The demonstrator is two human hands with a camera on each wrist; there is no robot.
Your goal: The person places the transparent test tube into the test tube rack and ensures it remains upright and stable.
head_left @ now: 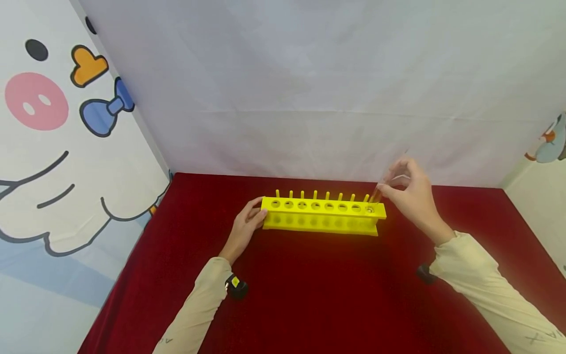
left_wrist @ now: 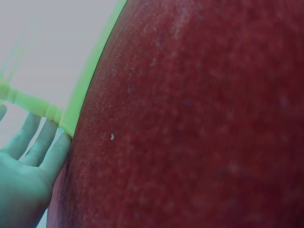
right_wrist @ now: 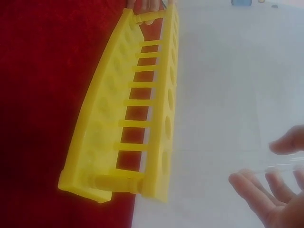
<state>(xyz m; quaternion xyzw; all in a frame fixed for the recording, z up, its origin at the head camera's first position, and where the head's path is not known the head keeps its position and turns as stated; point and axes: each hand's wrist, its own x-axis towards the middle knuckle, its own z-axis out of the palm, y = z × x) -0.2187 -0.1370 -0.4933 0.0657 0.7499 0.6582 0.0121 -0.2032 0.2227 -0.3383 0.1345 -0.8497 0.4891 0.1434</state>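
Note:
A yellow test tube rack [head_left: 320,207] with a row of holes and upright pegs stands on the red cloth. My left hand [head_left: 247,222] grips its left end, the thumb at the front and the fingers behind. In the left wrist view the fingers [left_wrist: 54,149] touch the rack's end post and base. My right hand [head_left: 411,194] pinches a clear test tube [head_left: 377,192] between thumb and fingers. The tube tilts above the rack's rightmost hole; whether its lower end enters the hole I cannot tell. The right wrist view shows the transparent tube [right_wrist: 285,168] only faintly.
Dark red cloth [head_left: 327,290] covers the table. A pale wall sheet [head_left: 309,88] hangs close behind the rack. To the left is a panel [head_left: 88,162] with cartoon figures, and another light panel [head_left: 541,196] stands at the right.

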